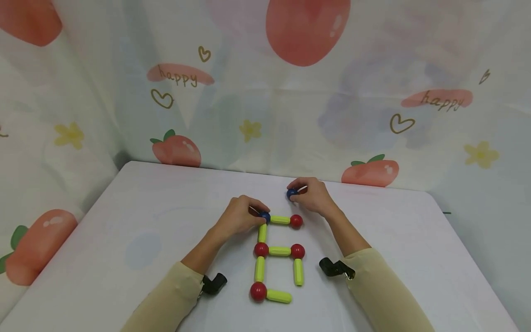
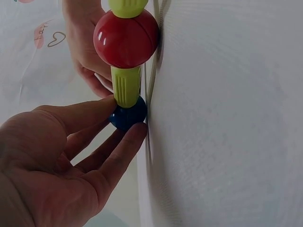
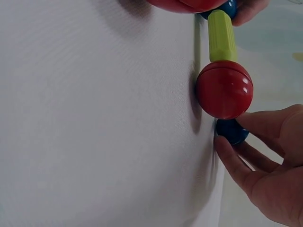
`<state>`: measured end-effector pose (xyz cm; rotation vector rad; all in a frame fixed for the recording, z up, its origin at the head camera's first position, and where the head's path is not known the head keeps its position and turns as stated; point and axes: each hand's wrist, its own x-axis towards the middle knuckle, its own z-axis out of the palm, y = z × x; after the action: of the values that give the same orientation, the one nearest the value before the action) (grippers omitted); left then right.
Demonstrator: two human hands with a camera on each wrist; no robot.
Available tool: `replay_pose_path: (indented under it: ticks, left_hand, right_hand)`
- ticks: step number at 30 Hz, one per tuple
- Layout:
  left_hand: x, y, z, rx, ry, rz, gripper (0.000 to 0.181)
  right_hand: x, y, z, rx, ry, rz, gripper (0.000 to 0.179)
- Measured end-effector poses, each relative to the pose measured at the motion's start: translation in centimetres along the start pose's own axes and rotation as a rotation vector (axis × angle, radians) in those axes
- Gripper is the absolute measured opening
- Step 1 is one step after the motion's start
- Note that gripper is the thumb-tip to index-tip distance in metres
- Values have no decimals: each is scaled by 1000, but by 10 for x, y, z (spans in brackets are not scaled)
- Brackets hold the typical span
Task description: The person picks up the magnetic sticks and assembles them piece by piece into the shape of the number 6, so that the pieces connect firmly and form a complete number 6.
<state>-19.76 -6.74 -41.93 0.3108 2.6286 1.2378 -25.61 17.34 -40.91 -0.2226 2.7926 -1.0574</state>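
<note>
Sticks and balls lie joined on the white table. My left hand [image 1: 240, 215] pinches a blue ball [image 2: 129, 115] at the far left corner of the shape, between thumb and fingers. From that ball a yellow-green stick [image 1: 280, 220] runs right to a red ball [image 1: 296, 221], and another stick [image 1: 262, 233] runs toward me to a second red ball [image 1: 261, 249]. Beyond the shape, my right hand [image 1: 314, 196] pinches a separate blue ball [image 3: 232, 131] with its thumb and fingertips, close over the table and apart from the far red ball.
Nearer me, a middle stick [image 1: 280, 251] leads to a red ball [image 1: 297, 251] with a loose-ended stick [image 1: 298, 272]. The nearest red ball [image 1: 258, 292] bears a stick [image 1: 279, 296] pointing right. A printed curtain [image 1: 290, 115] hangs behind the table [image 1: 166, 207].
</note>
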Motion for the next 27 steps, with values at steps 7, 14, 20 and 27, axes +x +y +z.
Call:
replay_pose_path:
  ticks: [7, 14, 20, 27]
  left_hand:
    - [1, 0, 1, 0, 2, 7, 23]
    - [-1, 0, 1, -3, 6, -1, 24]
    - [-1, 1, 1, -6, 10, -9, 24]
    - [-1, 0, 1, -7, 11, -1, 24]
  right_hand:
    - [-7, 2, -3, 55, -5, 1, 31]
    - [-17, 2, -5, 56, 36, -3, 30]
    - [-25, 1, -6, 69, 61, 3, 28]
    - [-36, -3, -7, 90, 67, -16, 28]
